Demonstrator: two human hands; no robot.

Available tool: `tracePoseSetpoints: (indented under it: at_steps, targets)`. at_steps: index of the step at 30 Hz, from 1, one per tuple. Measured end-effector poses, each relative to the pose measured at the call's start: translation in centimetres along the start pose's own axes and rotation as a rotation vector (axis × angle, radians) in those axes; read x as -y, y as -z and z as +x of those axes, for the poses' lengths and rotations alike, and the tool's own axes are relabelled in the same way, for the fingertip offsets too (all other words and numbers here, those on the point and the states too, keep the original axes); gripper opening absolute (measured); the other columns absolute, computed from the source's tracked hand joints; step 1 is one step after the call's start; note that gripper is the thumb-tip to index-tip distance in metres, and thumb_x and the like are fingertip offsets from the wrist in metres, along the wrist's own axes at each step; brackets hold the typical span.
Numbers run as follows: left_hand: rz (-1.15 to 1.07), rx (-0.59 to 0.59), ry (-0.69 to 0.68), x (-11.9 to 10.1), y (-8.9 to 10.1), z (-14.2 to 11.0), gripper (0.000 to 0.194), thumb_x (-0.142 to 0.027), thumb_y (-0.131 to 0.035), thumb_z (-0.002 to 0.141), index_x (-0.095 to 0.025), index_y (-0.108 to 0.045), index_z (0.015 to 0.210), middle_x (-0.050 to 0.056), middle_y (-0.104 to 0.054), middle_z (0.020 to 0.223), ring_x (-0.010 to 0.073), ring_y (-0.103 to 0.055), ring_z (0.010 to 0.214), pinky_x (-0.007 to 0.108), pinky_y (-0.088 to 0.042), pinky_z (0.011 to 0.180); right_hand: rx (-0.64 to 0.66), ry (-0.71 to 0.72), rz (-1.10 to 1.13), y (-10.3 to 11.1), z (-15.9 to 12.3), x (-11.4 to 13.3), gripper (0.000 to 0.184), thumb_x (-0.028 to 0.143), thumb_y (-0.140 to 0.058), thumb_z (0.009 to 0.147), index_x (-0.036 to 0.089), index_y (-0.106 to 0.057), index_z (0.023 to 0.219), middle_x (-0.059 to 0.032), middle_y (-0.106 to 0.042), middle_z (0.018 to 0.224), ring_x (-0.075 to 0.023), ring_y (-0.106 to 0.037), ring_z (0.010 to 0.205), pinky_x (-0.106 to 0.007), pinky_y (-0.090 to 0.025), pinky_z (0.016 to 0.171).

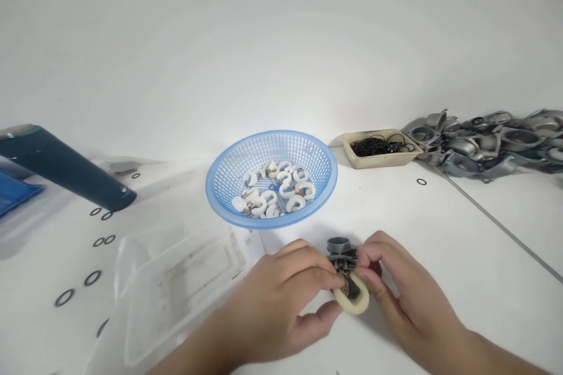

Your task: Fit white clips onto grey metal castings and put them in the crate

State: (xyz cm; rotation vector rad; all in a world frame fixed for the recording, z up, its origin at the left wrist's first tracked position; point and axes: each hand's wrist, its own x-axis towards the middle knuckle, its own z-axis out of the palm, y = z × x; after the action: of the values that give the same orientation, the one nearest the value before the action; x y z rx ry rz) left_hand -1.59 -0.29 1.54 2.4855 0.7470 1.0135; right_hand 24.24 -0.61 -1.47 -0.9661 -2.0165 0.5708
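My left hand (pixel 292 293) pinches a cream-white U-shaped piece (pixel 354 303) from its left side. Directly above that piece, a grey metal housing with a round collar (pixel 338 245) stands on the table, and the two parts touch. My right hand (pixel 404 290) grips the right side of the housing, its thumb close to the white piece. Fingers hide where the parts meet. Just beyond my hands, a blue plastic basket (pixel 212 196) holds several white U-shaped pieces (pixel 295 204) with small metal bits on them.
A cream tray (pixel 387 159) of black rubber rings stands at the back right, beside piled grey metal housings (pixel 497 143). Loose black rings (pixel 65 297) lie on the left, near a clear plastic container (pixel 145 322) and a dark teal cylinder (pixel 70 167). A blue object (pixel 17 192) sits at the left edge.
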Motion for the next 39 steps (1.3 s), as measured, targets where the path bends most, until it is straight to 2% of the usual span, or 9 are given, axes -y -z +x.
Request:
tracePoseSetpoints:
  at_steps: [4,8,12,16,20,23,29,34,39]
  targets:
    - [-0.026,-0.051,0.074,-0.1,-0.8,-0.2,0.033,-0.021,-0.092,0.092,-0.019,-0.074,0.12,0.005,-0.08,0.112,0.0192,-0.073,0.101,0.032,-0.062,0.088,-0.003,0.001,0.013,-0.3,-0.2,-0.3,0.019,0.02,-0.048,0.122,0.025,-0.056,0.106,0.0012,-0.054,0.095,-0.0143,-0.054,0.078,-0.028,-0.047,0.066]
    - [-0.046,-0.173,0.103,0.1,-1.6,-0.2,0.04,-0.029,-0.101,0.086,-0.019,-0.075,0.114,0.004,-0.079,0.106,0.0185,-0.073,0.098,0.031,-0.061,0.086,0.009,-0.012,0.016,-0.6,-0.3,-0.4,0.019,0.02,-0.048,0.122,0.025,-0.055,0.105,0.0011,-0.054,0.096,-0.0149,-0.054,0.078,-0.029,-0.046,0.066]
    - [0.0,-0.219,0.108,0.2,-1.7,0.0,0.047,-0.027,-0.104,0.081,-0.018,-0.074,0.116,0.003,-0.078,0.102,0.0177,-0.071,0.093,0.031,-0.06,0.082,0.005,0.005,0.024,-0.6,-0.3,-0.3,0.018,0.021,-0.047,0.122,0.026,-0.056,0.108,0.0011,-0.055,0.097,-0.0156,-0.055,0.08,-0.029,-0.047,0.069]
    - [0.021,-0.251,0.068,0.2,-1.5,0.2,0.037,-0.022,-0.1,0.084,-0.019,-0.076,0.112,0.004,-0.079,0.103,0.018,-0.072,0.094,0.032,-0.061,0.085,0.012,0.033,0.018,-0.3,-0.1,-0.2,0.018,0.019,-0.047,0.122,0.026,-0.056,0.108,0.0013,-0.054,0.096,-0.0152,-0.055,0.08,-0.028,-0.048,0.069]
    - [0.01,-0.261,0.05,0.6,-1.5,0.2,0.03,-0.021,-0.098,0.087,-0.021,-0.082,0.112,0.006,-0.079,0.112,0.0167,-0.074,0.097,0.03,-0.062,0.084,0.004,-0.021,-0.003,0.1,-0.1,-0.5,0.018,0.022,-0.048,0.123,0.026,-0.056,0.108,0.0002,-0.054,0.098,-0.0161,-0.055,0.083,-0.03,-0.048,0.071]
    - [-0.032,-0.254,0.042,1.3,-1.5,0.1,0.032,-0.026,-0.099,0.087,-0.02,-0.084,0.114,0.008,-0.079,0.119,0.0172,-0.076,0.102,0.028,-0.064,0.084,-0.04,-0.088,-0.025,0.2,-0.1,-1.0,0.018,0.029,-0.047,0.125,0.026,-0.058,0.111,-0.0015,-0.054,0.106,-0.0172,-0.057,0.092,-0.032,-0.049,0.08]
    - [0.003,-0.295,-0.051,2.3,-1.6,-0.1,0.034,-0.027,-0.1,0.087,-0.018,-0.082,0.116,0.009,-0.082,0.121,0.0225,-0.078,0.12,0.038,-0.065,0.112,-0.03,-0.071,-0.009,0.3,0.1,-1.5,0.016,0.029,-0.048,0.126,0.028,-0.059,0.114,-0.0015,-0.057,0.115,-0.0167,-0.061,0.102,-0.033,-0.05,0.09]
    - [0.038,-0.279,-0.072,2.4,-1.5,-0.1,0.034,-0.027,-0.099,0.089,-0.018,-0.082,0.117,0.008,-0.082,0.12,0.0227,-0.077,0.122,0.039,-0.064,0.114,-0.029,-0.059,-0.022,0.3,0.4,-1.2,0.017,0.026,-0.047,0.125,0.027,-0.058,0.112,-0.0009,-0.056,0.113,-0.0154,-0.061,0.098,-0.032,-0.05,0.087]
    - [-0.001,-0.228,-0.052,2.4,-1.5,-0.2,0.033,-0.019,-0.094,0.093,-0.016,-0.08,0.123,0.011,-0.079,0.121,0.0226,-0.078,0.121,0.039,-0.067,0.11,-0.046,-0.042,-0.05,0.3,0.5,-0.9,0.015,0.026,-0.05,0.124,0.027,-0.059,0.112,-0.0012,-0.055,0.113,-0.0156,-0.06,0.101,-0.031,-0.05,0.087]
